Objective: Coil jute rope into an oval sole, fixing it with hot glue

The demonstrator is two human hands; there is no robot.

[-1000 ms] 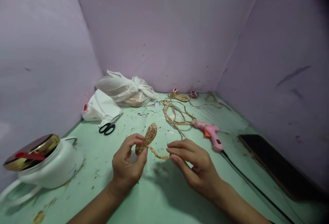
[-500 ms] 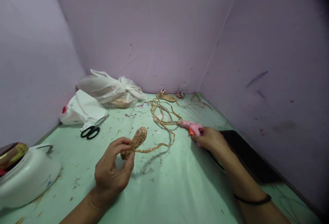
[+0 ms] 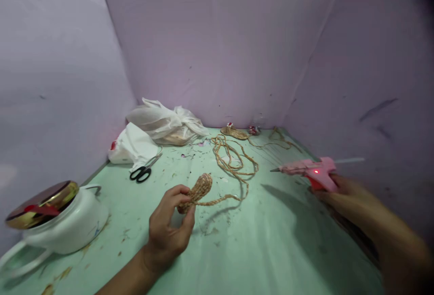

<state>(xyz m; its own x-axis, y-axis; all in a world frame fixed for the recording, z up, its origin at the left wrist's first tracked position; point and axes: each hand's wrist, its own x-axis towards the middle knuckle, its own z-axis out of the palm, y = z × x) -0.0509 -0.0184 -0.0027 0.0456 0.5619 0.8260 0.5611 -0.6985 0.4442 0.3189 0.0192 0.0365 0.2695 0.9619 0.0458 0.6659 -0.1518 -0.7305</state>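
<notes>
Between thumb and fingers, my left hand [image 3: 172,220] pinches a small sole-shaped coil of braided straw cord [image 3: 200,188], tilted above the table. From the coil a loose braided cord [image 3: 233,170] runs right and lies in loops on the green surface. My right hand [image 3: 349,195] grips a pink glue gun [image 3: 313,171], raised in the air at the right. Its metal nozzle points left, a red light glows on its body, and a clear glue stick sticks out at the back. The right fingers are partly blurred.
Black-handled scissors [image 3: 140,174] lie at the left beside white tissue [image 3: 139,146]. Behind them sits a white plastic bag [image 3: 166,123]. A white pot [image 3: 71,222] with a gold lid stands at the near left. A small straw sandal [image 3: 234,132] rests near the back wall.
My right hand has lifted the glue gun off the table and moved it right. My left hand still holds the straw coil. The view has turned left.
</notes>
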